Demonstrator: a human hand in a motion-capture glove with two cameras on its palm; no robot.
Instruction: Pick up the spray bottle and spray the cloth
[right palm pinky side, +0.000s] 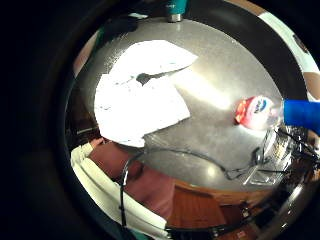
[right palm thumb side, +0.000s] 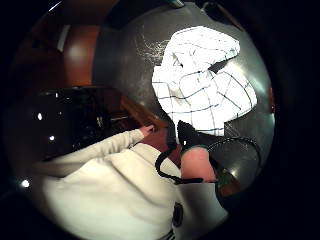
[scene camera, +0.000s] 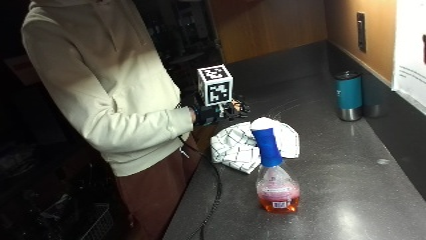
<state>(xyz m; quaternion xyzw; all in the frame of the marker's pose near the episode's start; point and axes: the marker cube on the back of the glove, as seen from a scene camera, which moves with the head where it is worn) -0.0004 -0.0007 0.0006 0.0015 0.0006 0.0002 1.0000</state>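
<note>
A spray bottle (scene camera: 276, 186) with orange liquid and a blue spray head stands upright on the dark counter (scene camera: 359, 165), near its front. Just behind it lies a crumpled white cloth (scene camera: 234, 143) with a dark grid pattern. My gloved right hand (scene camera: 208, 114) hovers at the counter's edge, left of the cloth and above it, touching neither and holding nothing. The little finger side palm view looks down on the cloth (right palm pinky side: 140, 95) and the bottle (right palm pinky side: 260, 112). The cloth (right palm thumb side: 205, 85) also fills much of the thumb side palm view.
A teal tumbler (scene camera: 348, 95) stands at the back by the wall, seen too at the counter's rim (right palm pinky side: 175, 9). A black cable (scene camera: 214, 195) runs along the counter's front edge. The person in a cream hoodie stands close against that edge.
</note>
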